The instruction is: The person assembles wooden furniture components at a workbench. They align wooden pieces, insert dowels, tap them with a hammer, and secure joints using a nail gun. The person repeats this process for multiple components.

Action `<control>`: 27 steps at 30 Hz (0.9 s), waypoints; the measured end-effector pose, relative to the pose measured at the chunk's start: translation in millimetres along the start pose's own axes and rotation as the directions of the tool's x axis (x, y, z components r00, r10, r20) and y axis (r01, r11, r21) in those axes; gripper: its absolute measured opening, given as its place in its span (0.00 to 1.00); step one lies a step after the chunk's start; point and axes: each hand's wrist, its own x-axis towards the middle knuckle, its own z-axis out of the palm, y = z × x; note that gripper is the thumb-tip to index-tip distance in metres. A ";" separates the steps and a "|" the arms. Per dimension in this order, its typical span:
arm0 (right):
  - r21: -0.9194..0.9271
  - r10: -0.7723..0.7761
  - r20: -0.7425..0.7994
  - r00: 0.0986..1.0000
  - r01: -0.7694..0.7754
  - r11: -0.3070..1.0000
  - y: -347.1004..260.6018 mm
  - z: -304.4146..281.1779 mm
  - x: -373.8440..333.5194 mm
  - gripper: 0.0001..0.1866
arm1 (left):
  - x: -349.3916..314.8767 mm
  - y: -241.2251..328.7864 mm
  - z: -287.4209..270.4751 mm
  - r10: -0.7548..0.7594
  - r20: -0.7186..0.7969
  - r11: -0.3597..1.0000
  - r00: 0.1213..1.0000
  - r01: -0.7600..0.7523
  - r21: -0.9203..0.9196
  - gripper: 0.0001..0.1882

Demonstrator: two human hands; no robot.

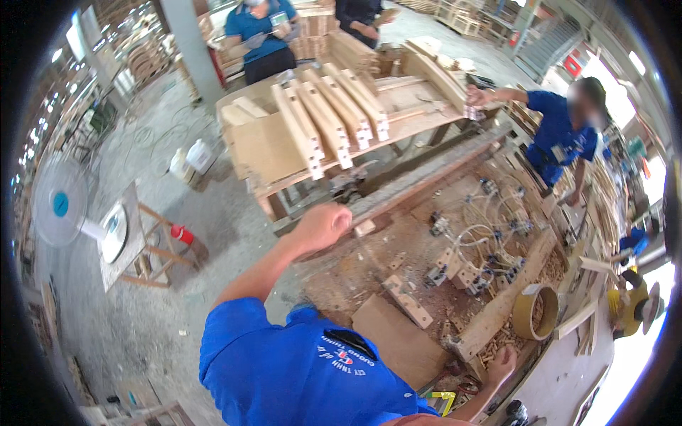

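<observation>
My left hand [325,226] is curled closed over the near side of the long metal-edged rail [426,177], close to a small pale wood block [365,228]. Whatever its fingers may hold is hidden. Low on the right, my right hand [501,365] is bent with its fingers drawn together, beside loose wooden dowels [490,349] in a wooden trough. I cannot make out what is in it. A round tan container [526,323] stands in the trough, with dowels inside. Between my hands lies a drilled wooden strip [408,301] on the dusty bench.
Pneumatic fittings with clear hoses [469,266] cover the bench's right part. Long notched wood pieces [334,113] lie on a table beyond the rail. A co-worker in blue [561,135] stands across at the right. A fan [60,206] stands at the left.
</observation>
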 end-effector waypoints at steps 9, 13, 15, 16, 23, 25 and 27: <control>-0.042 0.088 0.154 0.984 -0.082 0.996 -86.9 39.9 -112.7 0.08 | 93.7 -105.8 -168.1 0.092 -0.157 0.703 0.983 0.047 0.710 0.22; -0.113 0.110 0.233 0.966 -0.086 0.990 -146.3 72.8 -107.5 0.15 | 142.7 -139.2 -173.4 0.136 0.073 0.542 0.988 -0.136 0.829 0.27; -0.128 0.144 0.239 0.960 -0.116 0.985 -163.0 75.3 -114.8 0.17 | 162.0 -135.4 -158.1 0.111 0.187 0.514 0.976 -0.217 0.830 0.22; -0.090 0.149 0.258 0.955 -0.130 0.987 -171.8 81.4 -121.8 0.19 | 166.0 -134.9 -165.6 0.165 0.187 0.494 0.968 -0.245 0.834 0.22; -0.024 0.400 0.135 0.906 -0.401 0.916 -144.8 64.6 -215.2 0.20 | 167.0 -90.0 -164.7 0.246 0.387 0.357 0.888 -0.455 0.816 0.31; -0.028 0.461 0.087 0.883 -0.460 0.887 -129.7 59.9 -239.4 0.20 | 160.7 -75.3 -164.7 0.241 0.476 0.405 0.846 -0.533 0.743 0.32; -0.020 0.480 0.046 0.876 -0.479 0.877 -114.3 56.2 -255.8 0.19 | 153.1 -55.3 -159.5 0.232 0.570 0.445 0.788 -0.607 0.658 0.32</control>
